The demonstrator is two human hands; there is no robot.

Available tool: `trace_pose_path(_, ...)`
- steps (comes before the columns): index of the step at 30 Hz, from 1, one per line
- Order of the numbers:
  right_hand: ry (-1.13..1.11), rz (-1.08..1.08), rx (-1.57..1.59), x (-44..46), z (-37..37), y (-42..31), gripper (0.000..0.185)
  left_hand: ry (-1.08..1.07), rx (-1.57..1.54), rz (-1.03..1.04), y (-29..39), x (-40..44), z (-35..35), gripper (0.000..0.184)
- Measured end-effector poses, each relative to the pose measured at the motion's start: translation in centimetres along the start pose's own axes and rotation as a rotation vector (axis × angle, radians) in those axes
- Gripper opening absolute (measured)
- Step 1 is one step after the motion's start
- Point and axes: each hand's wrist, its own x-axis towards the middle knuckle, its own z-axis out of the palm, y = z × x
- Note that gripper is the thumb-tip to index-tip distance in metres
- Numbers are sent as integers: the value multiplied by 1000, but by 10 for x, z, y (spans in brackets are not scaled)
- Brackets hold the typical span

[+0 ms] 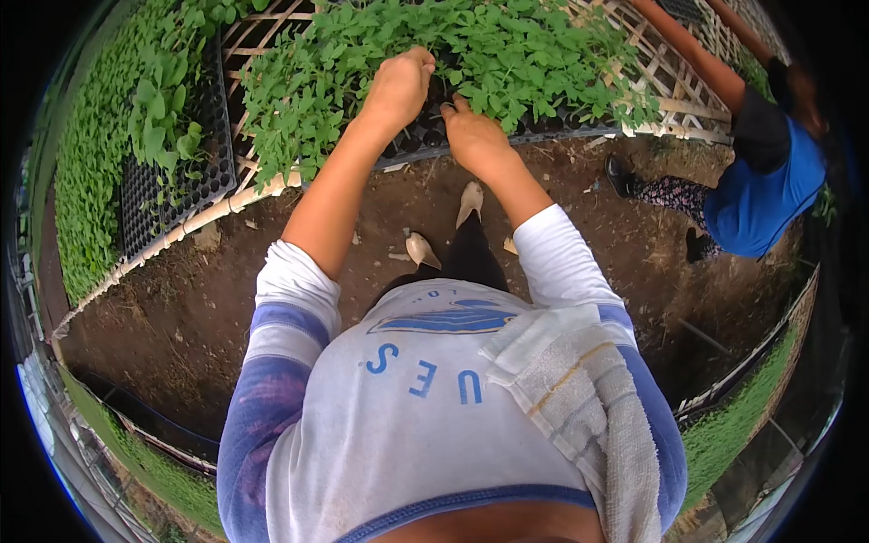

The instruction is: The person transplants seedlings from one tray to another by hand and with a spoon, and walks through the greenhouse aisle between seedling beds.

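Observation:
Leafy green seedlings point(534, 59) stand in a black cell tray point(434, 136) in front of me. Over the tray's near part, my left hand point(400, 89) is closed, its fingertips pinched among the leaves; what they hold is too small to make out. My right hand point(473, 136) rests low at the tray's near edge, beside uncovered cells, with its fingertips among the stems and partly hidden. The two hands are a short way apart.
Another black tray point(186, 195) with seedlings lies at the left on a bamboo lattice bench point(226, 206). A co-worker in a blue top point(765, 195) stands at the right, arms over the bench. Brown soil point(579, 217) lies below, and more seedling beds point(742, 443) are behind me.

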Motion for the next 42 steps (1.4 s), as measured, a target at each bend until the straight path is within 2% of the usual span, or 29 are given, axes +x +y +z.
trace_pose_path(6,23,30,14,3,5,5,55,-10,9,35,7,7,9,20)
trace_pose_path(10,23,33,64,-1,4,5,52,-8,121,181,13,4,17,18)
trace_pose_path(11,24,35,65,-2,5,6,52,-70,205,204,15,2,19,16)
trace_pose_path(13,108,25,87,-5,9,6,33,-162,336,197,19,-2,23,12)
trace_pose_path(14,109,26,84,-4,7,5,33,-160,334,198,19,-3,24,12)
trace_pose_path(16,-14,53,48,-4,4,7,50,-96,320,210,21,-5,29,12)
trace_pose_path(17,-21,54,48,-6,4,7,50,-100,317,205,16,-6,33,12)
trace_pose_path(20,-35,58,96,-5,5,9,55,-65,169,95,9,5,33,17)
trace_pose_path(22,137,-10,37,-6,15,13,39,52,154,139,10,5,27,18)
trace_pose_path(23,132,-9,39,-6,15,14,39,48,154,135,6,5,29,18)
trace_pose_path(25,100,3,78,-5,16,14,44,-52,124,38,-9,5,38,18)
trace_pose_path(26,96,1,79,-5,17,15,44,-49,12,-74,-8,8,35,18)
trace_pose_path(28,113,-20,70,-3,21,16,49,-106,-41,-128,-11,13,27,20)
trace_pose_path(32,7,21,134,-2,16,17,63,0,-41,-47,-26,12,40,23)
trace_pose_path(34,55,-25,100,0,23,21,66,-53,-227,-224,-25,14,33,22)
trace_pose_path(38,40,-15,155,-4,17,19,69,-86,-251,-273,-22,17,20,19)
trace_pose_path(41,61,-46,143,-4,17,19,63,-85,-320,-289,-21,17,11,21)
trace_pose_path(42,78,-49,150,-3,18,18,68,-80,-353,-301,-22,16,7,22)
